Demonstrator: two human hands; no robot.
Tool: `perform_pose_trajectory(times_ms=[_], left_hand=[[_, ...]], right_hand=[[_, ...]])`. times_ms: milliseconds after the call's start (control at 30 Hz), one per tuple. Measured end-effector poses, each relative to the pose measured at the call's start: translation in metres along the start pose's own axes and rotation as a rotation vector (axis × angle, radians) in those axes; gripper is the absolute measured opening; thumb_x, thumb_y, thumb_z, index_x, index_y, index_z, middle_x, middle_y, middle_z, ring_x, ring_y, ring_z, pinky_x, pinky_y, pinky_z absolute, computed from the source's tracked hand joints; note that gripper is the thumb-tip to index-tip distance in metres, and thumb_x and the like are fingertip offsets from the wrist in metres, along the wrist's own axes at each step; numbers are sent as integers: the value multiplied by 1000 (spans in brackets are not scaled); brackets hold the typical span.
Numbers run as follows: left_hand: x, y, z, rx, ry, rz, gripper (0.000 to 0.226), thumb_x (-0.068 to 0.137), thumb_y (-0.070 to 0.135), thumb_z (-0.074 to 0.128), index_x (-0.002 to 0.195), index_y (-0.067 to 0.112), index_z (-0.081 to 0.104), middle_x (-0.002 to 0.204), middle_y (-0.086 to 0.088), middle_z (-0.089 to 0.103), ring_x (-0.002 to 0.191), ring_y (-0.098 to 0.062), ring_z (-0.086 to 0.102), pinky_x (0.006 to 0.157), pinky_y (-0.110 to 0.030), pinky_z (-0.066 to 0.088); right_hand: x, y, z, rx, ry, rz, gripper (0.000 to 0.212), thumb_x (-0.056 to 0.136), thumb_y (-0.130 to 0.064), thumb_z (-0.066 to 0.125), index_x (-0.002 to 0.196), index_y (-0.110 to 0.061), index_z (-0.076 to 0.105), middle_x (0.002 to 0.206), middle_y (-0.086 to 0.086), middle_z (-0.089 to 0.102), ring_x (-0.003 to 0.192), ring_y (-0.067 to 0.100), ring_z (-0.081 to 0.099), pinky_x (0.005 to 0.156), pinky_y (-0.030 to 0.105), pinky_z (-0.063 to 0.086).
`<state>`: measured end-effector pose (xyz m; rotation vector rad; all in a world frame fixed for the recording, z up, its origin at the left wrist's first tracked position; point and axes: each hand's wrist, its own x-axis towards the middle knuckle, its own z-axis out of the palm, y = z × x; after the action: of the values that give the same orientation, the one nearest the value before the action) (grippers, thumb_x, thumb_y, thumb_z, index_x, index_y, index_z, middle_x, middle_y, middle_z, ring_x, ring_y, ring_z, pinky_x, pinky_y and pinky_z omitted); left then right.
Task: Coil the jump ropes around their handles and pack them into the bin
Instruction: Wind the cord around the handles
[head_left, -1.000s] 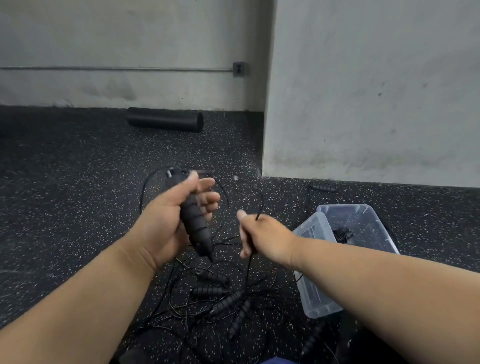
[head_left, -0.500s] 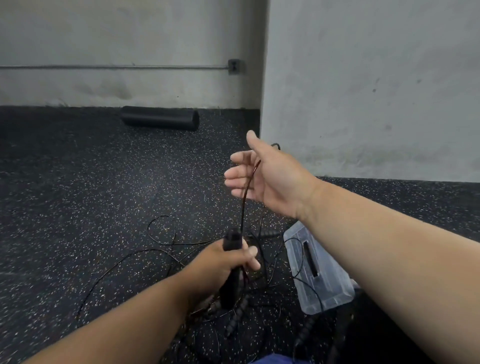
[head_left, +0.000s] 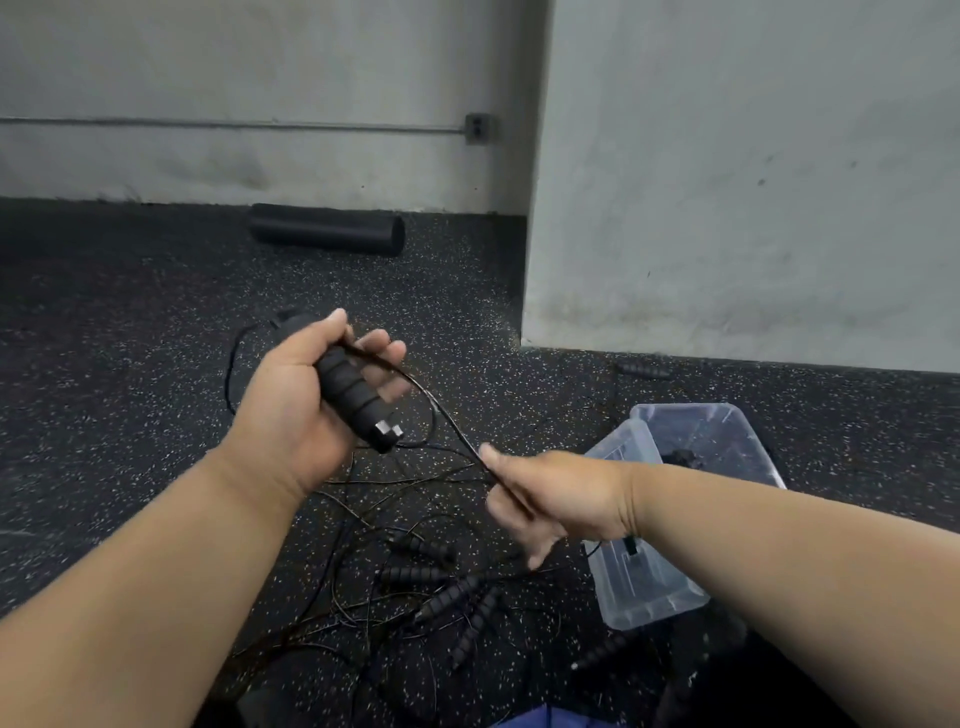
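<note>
Black foam-ribbed handles (head_left: 415, 574) lay loose on the speckled floor (head_left: 130, 364) at lower centre of the frame, tangled in thin cords, none of them wound. Just above that heap, the right hand (head_left: 556, 499) pinched a black rope (head_left: 441, 410), thumb and curled fingers (head_left: 511, 512) closed on it. From the pinch the rope ran up and left, fairly taut, to the upper end of a handle (head_left: 353, 392). The left hand (head_left: 306, 400) held that handle, thumb over the top, the fingers only loosely wrapped behind. Handle long axis: upper left to lower right, metal end pointing down toward the right hand. Judgement: the next wrap depends on this, the rope crossing the handle's axis at an angle, with the right hand lower right of it and better placed to lead the turn. Clear bin (head_left: 670, 587) sat right of centre, tipped beside the right wrist; contents unclear. Foam roller (head_left: 327, 234) lay by the far wall.
</note>
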<state>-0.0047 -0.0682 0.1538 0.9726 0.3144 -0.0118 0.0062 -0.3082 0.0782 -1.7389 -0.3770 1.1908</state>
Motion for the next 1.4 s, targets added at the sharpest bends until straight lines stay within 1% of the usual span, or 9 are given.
perform_pose_trajectory(times_ms=[300, 400, 533, 600, 733, 867, 967, 1167, 1400], left_hand=[[-27, -87, 1, 657, -386, -312, 65, 70, 7, 64, 133, 23, 66, 129, 5, 75, 130, -17, 62, 105, -46, 45], [-38, -110, 10, 733, -413, -335, 42, 87, -2, 66, 122, 19, 72, 126, 7, 75, 124, -6, 64, 102, -29, 46], [-38, -109, 8, 724, -400, -297, 10, 84, 16, 75, 90, 18, 67, 109, -8, 79, 117, -24, 70, 105, -45, 47], [-35, -98, 9, 656, -366, -301, 14, 77, 25, 76, 81, 18, 65, 86, -16, 71, 102, -40, 70, 91, -44, 55], [-28, -67, 19, 305, -304, -239, 13, 79, 14, 71, 81, 13, 57, 68, -6, 50, 70, -24, 57, 76, -49, 64], [-24, -37, 30, 57, -237, -219, 10, 84, 16, 60, 84, 17, 50, 65, -2, 45, 63, -19, 56, 65, -48, 63], [-17, -25, 28, 41, -194, -178, 13, 95, 17, 55, 83, 17, 50, 67, 0, 48, 66, -18, 58, 68, -46, 64], [-3, -23, 3, 265, -67, -118, 15, 102, 9, 53, 111, 10, 64, 107, -15, 76, 101, -30, 74, 95, -55, 59], [-19, -64, -29, 847, -501, -328, 50, 80, -1, 70, 125, 19, 72, 127, -1, 75, 124, -32, 64, 100, -41, 48]], right_hand=[[-17, -80, -4, 773, 90, -510, 57, 108, -50, 38, 62, -18, 27, 54, 1, 13, 53, 18, 15, 60, 32, 29], [-17, -93, -2, 840, 37, -575, 54, 109, -47, 37, 64, -18, 27, 57, 1, 14, 55, 17, 18, 63, 33, 36], [-21, -104, -9, 898, 52, -633, 49, 110, -44, 34, 70, -17, 41, 59, 0, 28, 57, 17, 30, 70, 34, 40], [-22, -105, -17, 801, 260, -627, 45, 109, -47, 38, 81, -17, 54, 69, 4, 46, 65, 18, 47, 74, 36, 43], [-22, -78, -26, 66, 816, -406, 50, 104, -62, 40, 103, -20, 69, 98, -1, 66, 86, 18, 65, 86, 40, 52], [-4, -28, 1, 142, 417, -189, 57, 103, -67, 34, 100, -26, 73, 93, 0, 74, 93, 21, 66, 98, 47, 46], [8, -4, 20, 220, 75, -39, 68, 90, -79, 35, 89, -27, 78, 104, 13, 76, 102, 26, 61, 82, 41, 39], [4, -17, 16, 212, 252, -109, 63, 105, -65, 35, 62, -21, 48, 66, 6, 55, 71, 24, 60, 97, 57, 53], [-12, -69, 17, 564, 297, -323, 49, 110, -47, 41, 72, -18, 47, 67, 6, 50, 71, 24, 65, 73, 49, 63]])
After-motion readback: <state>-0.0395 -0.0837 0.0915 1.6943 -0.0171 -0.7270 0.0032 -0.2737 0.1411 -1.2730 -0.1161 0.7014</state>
